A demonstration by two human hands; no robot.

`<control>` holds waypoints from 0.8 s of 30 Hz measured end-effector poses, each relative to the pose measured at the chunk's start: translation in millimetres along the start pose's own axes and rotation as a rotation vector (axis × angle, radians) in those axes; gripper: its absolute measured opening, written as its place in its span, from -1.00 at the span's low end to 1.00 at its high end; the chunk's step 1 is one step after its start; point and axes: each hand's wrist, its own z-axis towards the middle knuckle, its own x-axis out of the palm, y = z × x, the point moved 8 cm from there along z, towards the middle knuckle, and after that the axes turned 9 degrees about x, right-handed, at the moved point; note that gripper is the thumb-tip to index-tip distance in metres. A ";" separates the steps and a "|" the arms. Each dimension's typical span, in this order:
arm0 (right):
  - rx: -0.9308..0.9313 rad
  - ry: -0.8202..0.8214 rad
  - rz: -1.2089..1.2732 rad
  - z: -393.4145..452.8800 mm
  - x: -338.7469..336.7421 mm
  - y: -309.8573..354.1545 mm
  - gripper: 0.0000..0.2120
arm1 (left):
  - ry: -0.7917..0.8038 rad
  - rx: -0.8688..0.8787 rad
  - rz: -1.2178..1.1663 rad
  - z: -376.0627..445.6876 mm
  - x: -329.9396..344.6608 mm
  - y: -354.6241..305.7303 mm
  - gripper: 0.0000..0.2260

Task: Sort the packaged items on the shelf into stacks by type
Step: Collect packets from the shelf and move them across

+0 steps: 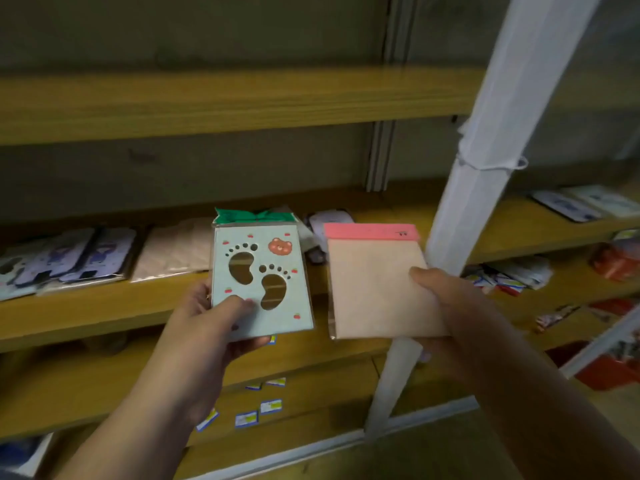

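The left hand grips a pale blue pack by its lower left corner, thumb curled across the front and fingers hidden behind; the pack stands upright in the air, in front of the shelf, with two footprint cut-outs, a small bear sticker and a green top flap. The right hand pinches a beige pack (pink strip along its top) at the right edge, thumb on the front and the other fingers curled underneath; this pack is just beside the blue one, to its right, not touching it. Both are held above the shelf's front edge. On the shelf, left of the blue pack, lies a beige stack; farther left lie purple-printed packs. A white post rises right of the beige pack, behind the right hand.
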 end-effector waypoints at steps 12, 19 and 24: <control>-0.031 0.170 0.226 -70.8 -199.2 23.1 -0.70 | 0.078 0.013 -0.015 -112.9 185.5 35.0 -0.75; -0.059 0.175 0.386 -52.5 -305.2 37.1 -0.68 | 0.231 -0.063 0.025 -107.9 307.1 60.8 -0.69; -0.114 0.118 0.496 -26.2 -371.3 46.4 -0.78 | 0.292 -0.115 0.023 -84.1 386.4 90.6 -0.68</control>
